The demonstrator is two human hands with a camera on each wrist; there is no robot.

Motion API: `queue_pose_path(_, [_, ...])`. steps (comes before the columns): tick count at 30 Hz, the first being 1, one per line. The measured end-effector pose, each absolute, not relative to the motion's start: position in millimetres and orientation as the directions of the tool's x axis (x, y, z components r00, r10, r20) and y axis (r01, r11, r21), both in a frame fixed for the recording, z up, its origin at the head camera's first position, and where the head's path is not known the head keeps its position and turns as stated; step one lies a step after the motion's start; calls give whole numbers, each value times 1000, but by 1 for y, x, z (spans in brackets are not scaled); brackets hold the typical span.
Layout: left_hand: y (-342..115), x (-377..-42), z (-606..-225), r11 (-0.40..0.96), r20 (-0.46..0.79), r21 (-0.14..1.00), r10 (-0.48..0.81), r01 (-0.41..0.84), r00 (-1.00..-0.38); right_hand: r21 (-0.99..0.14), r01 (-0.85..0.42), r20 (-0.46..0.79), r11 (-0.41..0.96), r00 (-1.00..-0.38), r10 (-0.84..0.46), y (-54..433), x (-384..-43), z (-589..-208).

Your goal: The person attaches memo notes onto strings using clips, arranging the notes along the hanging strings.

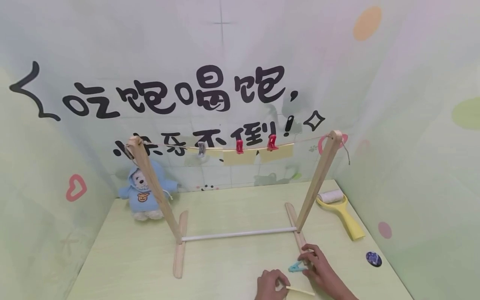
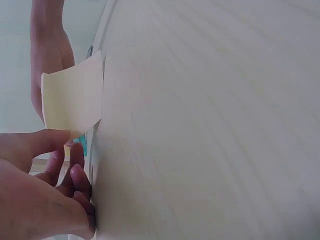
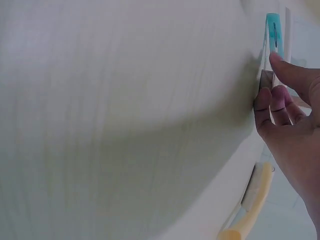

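Observation:
A pale yellow paper note [image 2: 75, 95] is pinched at its edge between the thumb and fingers of my left hand [image 1: 269, 284], low over the table front. In the left wrist view it stands tilted and slightly bent, one edge close to the tabletop. My right hand [image 1: 323, 271] holds a teal clothespin [image 1: 296, 266] by one end, low at the table beside the stand's right foot [image 1: 296, 225]. The right wrist view has the thumb against the clothespin [image 3: 274, 32] and the other fingers curled; part of the grip is hidden.
A wooden stand [image 1: 318, 183] carries a string with yellow notes [image 1: 238, 158], a grey clip [image 1: 202, 149] and two red clips [image 1: 240, 146]. A plush toy [image 1: 144, 196] sits back left. A yellow-handled lint roller [image 1: 348, 221] and dark oval object [image 1: 373, 258] lie right.

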State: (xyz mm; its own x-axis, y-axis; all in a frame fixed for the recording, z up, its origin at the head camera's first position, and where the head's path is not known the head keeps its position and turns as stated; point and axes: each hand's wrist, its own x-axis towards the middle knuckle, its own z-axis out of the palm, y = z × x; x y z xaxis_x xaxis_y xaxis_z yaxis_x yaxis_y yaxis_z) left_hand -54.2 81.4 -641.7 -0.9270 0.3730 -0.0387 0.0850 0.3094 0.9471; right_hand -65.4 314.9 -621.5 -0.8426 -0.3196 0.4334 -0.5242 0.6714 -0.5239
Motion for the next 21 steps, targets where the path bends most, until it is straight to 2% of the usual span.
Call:
queue_pose_path(3, [78,-54,-635,229,-108,973,390,-17,-914,-563,-554,483,613,-823,-301,317,-66,-623])
queue_pose_path(6, [76,-53,-631,173,-83,985,391,-15,-917,-599,-540,488,592,-832,-265,317,-65,-621])
queue_pose_path(8, [75,-53,-629,141,-66,990,394,-11,-917,-643,-486,453,592,-865,-217,316,-63,-618])
queue_pose_path(13, [74,-54,-629,110,-77,993,410,-34,-909,-781,-233,262,580,-964,-34,313,-57,-608])
queue_pose_path(16, [71,-53,-631,110,-44,994,422,3,-906,-823,-151,204,547,-978,38,311,-55,-603])
queue_pose_path(21, [69,-53,-637,127,106,977,417,174,-903,-876,-67,133,477,-985,105,311,-55,-595])
